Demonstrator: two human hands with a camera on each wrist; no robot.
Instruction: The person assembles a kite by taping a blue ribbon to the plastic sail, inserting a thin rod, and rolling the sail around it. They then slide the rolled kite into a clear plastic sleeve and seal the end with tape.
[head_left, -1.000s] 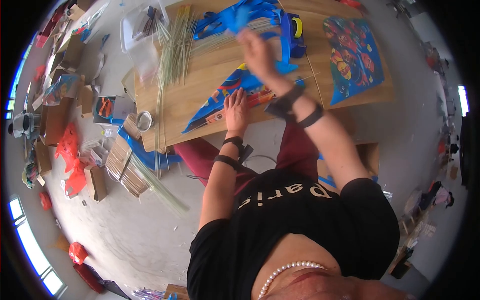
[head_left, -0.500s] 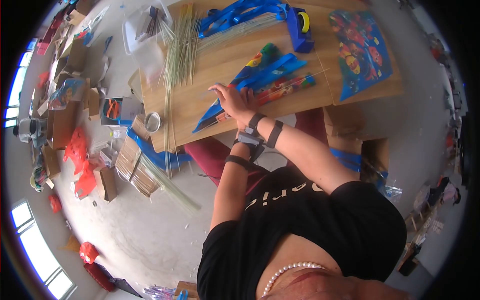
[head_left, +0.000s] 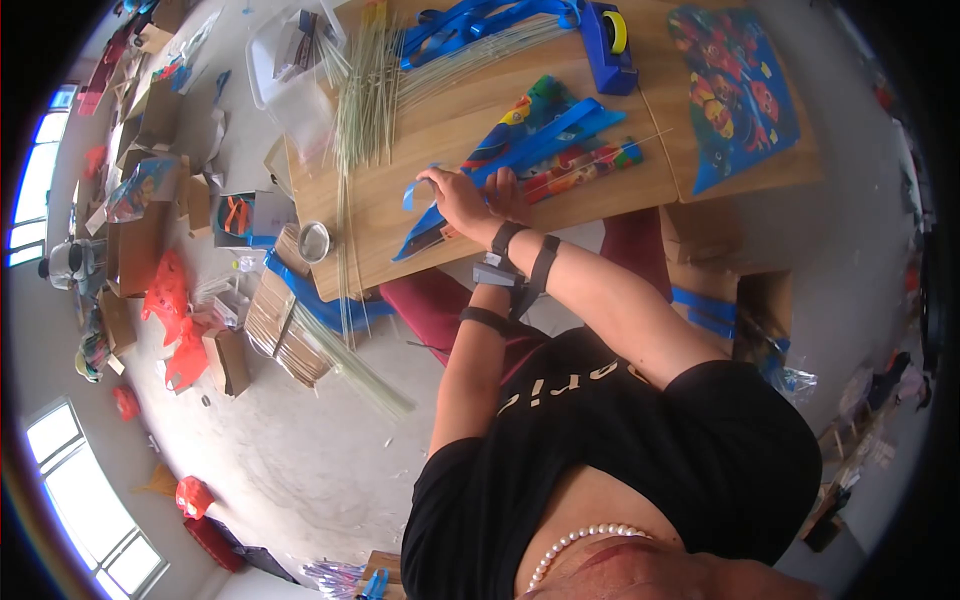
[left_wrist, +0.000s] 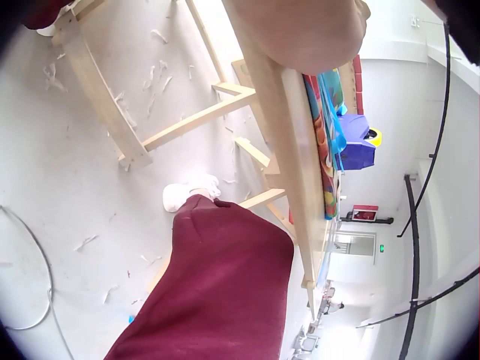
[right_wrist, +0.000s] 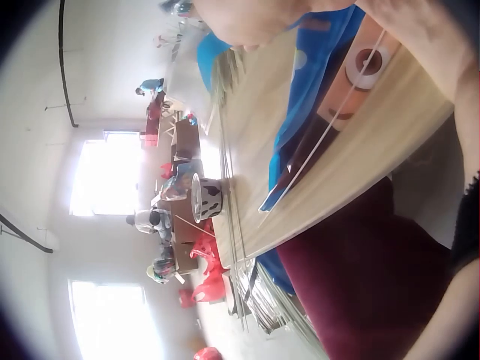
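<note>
On the table lies a folded blue cartoon-printed sheet [head_left: 585, 168], kite-like, with a thin pale rod [right_wrist: 330, 127] along its edge. A blue band [head_left: 555, 132] lies across it. My left hand [head_left: 508, 197] rests on the sheet with its fingers extended, partly hidden behind the other wrist. Crossing over it, my right hand [head_left: 462, 203] is above the sheet's narrow end, a short blue strip [head_left: 409, 195] pinched at its fingertips. The strip [right_wrist: 210, 54] curls below that hand in the right wrist view. Only the heel of the left hand [left_wrist: 307, 34] shows in the left wrist view.
A tape dispenser [head_left: 610, 60] and a heap of blue bands [head_left: 480, 35] stand at the back. Thin rods [head_left: 370, 100] are piled left, some overhanging the table edge near a small cup [head_left: 314, 241]. Another printed sheet [head_left: 735, 100] lies at right.
My right hand has come from the back of the table, near the blue bands, across to the left over my left hand. The left hand stays on the sheet.
</note>
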